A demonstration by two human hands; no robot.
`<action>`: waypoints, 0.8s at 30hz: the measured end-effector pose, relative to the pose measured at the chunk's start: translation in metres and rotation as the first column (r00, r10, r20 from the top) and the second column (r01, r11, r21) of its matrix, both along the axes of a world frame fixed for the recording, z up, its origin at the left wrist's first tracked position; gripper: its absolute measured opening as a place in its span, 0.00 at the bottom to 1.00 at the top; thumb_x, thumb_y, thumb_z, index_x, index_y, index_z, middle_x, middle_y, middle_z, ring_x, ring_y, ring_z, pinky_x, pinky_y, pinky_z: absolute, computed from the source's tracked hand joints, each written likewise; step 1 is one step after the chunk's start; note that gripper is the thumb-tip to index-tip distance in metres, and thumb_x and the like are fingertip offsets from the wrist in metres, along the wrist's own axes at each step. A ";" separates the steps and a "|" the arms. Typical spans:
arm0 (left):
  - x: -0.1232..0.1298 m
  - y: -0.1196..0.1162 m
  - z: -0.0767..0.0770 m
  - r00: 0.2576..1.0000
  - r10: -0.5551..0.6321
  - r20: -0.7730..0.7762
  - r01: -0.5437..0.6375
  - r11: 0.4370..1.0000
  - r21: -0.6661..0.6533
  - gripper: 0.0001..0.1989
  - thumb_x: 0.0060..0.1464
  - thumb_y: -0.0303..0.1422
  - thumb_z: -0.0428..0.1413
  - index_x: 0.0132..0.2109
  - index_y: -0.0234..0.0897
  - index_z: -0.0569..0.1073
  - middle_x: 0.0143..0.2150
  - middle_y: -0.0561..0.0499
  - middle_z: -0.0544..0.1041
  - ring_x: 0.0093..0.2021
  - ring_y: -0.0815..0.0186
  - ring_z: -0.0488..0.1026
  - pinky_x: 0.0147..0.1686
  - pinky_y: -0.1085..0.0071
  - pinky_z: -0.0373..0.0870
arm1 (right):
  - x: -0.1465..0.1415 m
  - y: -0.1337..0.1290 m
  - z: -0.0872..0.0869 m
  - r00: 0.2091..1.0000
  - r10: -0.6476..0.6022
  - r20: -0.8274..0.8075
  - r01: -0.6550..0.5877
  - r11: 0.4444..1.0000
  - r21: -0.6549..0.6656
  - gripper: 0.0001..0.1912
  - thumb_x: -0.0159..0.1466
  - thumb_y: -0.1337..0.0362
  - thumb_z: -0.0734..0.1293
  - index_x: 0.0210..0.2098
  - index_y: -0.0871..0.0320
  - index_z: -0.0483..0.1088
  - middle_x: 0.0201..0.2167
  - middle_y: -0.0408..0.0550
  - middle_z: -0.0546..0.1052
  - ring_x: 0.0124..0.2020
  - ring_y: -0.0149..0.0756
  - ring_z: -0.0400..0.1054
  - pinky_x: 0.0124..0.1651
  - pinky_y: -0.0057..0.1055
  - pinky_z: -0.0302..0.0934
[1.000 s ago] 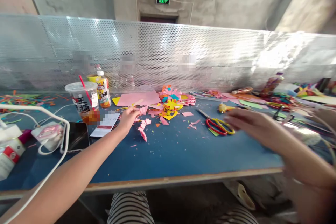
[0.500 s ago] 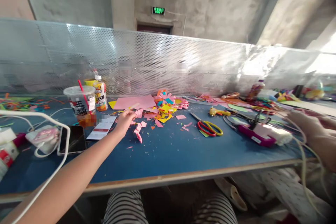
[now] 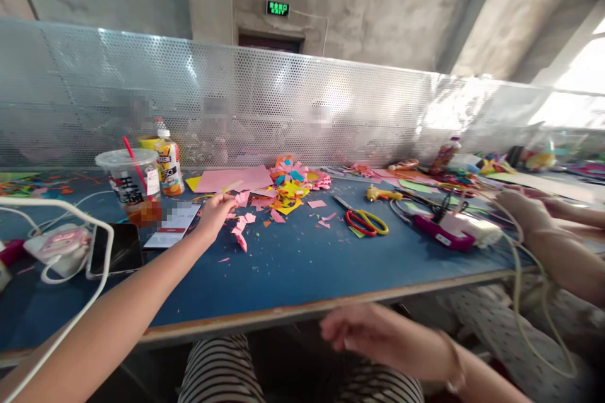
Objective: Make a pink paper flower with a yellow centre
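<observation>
My left hand reaches over the blue table, its thumb and fingertips pinched on a small pink paper piece. Just beside it lies a folded pink paper strip. My right hand, slightly blurred, is in front of the table edge above my lap. Its fingers are loosely bent and apart, with nothing visible in them. Yellow paper cutouts and a pink paper sheet are past the left hand. Scissors with red and yellow handles lie to its right.
A plastic cup, a juice bottle and phones stand or lie at left. A yellow glue gun and purple power strip are at right, near another person's hands. A perforated metal screen stands behind.
My right hand has come into view from the lower right, in front of the table edge. My left hand stays by the pink paper. The view has shifted slightly right.
</observation>
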State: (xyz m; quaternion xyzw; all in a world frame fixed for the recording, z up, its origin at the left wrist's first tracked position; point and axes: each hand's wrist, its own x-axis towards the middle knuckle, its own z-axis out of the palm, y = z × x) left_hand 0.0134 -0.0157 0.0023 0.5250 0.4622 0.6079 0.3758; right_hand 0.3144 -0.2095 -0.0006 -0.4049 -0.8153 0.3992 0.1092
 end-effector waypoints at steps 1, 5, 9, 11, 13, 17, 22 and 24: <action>0.001 -0.001 0.000 1.000 -0.013 0.007 0.013 1.000 -0.004 0.08 0.37 0.35 0.56 0.26 0.34 0.69 0.21 0.54 0.69 0.24 0.71 0.66 0.26 0.75 0.63 | -0.008 0.020 0.016 0.998 -0.055 -0.019 0.057 0.995 0.084 0.14 0.62 0.61 0.56 0.44 0.49 0.67 0.36 0.46 0.74 0.33 0.31 0.70 0.35 0.29 0.66; 0.000 -0.003 0.002 1.000 -0.028 0.006 0.028 1.000 -0.006 0.08 0.36 0.35 0.56 0.26 0.35 0.69 0.19 0.56 0.67 0.23 0.71 0.64 0.26 0.75 0.63 | -0.036 0.105 0.055 0.970 -0.242 0.028 0.169 0.749 0.641 0.13 0.60 0.68 0.56 0.39 0.58 0.70 0.38 0.51 0.74 0.40 0.34 0.68 0.45 0.33 0.60; -0.005 0.001 0.002 0.999 0.022 -0.040 -0.022 1.000 0.005 0.08 0.36 0.36 0.56 0.25 0.35 0.69 0.21 0.54 0.70 0.24 0.70 0.66 0.26 0.75 0.62 | -0.052 0.187 0.039 0.884 -0.360 0.298 0.058 0.717 0.694 0.13 0.54 0.74 0.61 0.37 0.63 0.73 0.36 0.53 0.75 0.39 0.37 0.68 0.42 0.30 0.59; -0.007 0.003 0.003 0.999 0.025 -0.043 -0.024 1.000 0.017 0.08 0.37 0.36 0.55 0.25 0.35 0.69 0.21 0.54 0.69 0.24 0.69 0.66 0.26 0.75 0.61 | -0.055 0.212 0.027 0.857 -0.324 0.402 -0.020 0.757 0.653 0.12 0.53 0.73 0.62 0.35 0.63 0.73 0.35 0.52 0.76 0.37 0.37 0.68 0.40 0.29 0.59; -0.008 0.004 0.004 0.999 0.023 -0.042 -0.022 0.999 0.029 0.08 0.38 0.36 0.55 0.25 0.35 0.68 0.21 0.54 0.69 0.24 0.70 0.66 0.25 0.75 0.60 | -0.055 0.225 0.019 0.851 -0.301 0.430 -0.048 0.771 0.635 0.11 0.54 0.72 0.61 0.33 0.63 0.74 0.34 0.52 0.76 0.36 0.36 0.68 0.39 0.28 0.59; -0.010 0.002 0.006 0.996 0.036 -0.079 -0.030 0.997 0.072 0.07 0.39 0.35 0.54 0.24 0.35 0.68 0.21 0.54 0.68 0.24 0.70 0.65 0.24 0.76 0.59 | -0.058 0.223 0.014 0.839 -0.297 0.455 -0.096 0.743 0.662 0.12 0.57 0.71 0.58 0.33 0.65 0.72 0.35 0.55 0.74 0.36 0.36 0.67 0.38 0.28 0.58; -0.010 0.002 0.006 0.995 0.047 -0.090 -0.041 0.996 0.076 0.07 0.38 0.36 0.54 0.23 0.36 0.67 0.21 0.55 0.69 0.23 0.70 0.65 0.24 0.76 0.58 | -0.065 0.206 0.019 0.775 -0.336 0.535 -0.185 0.689 0.700 0.13 0.60 0.71 0.55 0.35 0.67 0.70 0.39 0.61 0.71 0.39 0.39 0.65 0.40 0.33 0.59; -0.010 0.002 0.006 0.995 0.051 -0.088 -0.045 0.996 0.072 0.08 0.38 0.36 0.54 0.23 0.36 0.67 0.20 0.55 0.68 0.23 0.70 0.64 0.24 0.76 0.57 | -0.059 0.191 0.030 0.770 -0.337 0.542 -0.203 0.676 0.709 0.11 0.59 0.72 0.56 0.35 0.66 0.69 0.39 0.60 0.70 0.39 0.39 0.65 0.42 0.33 0.59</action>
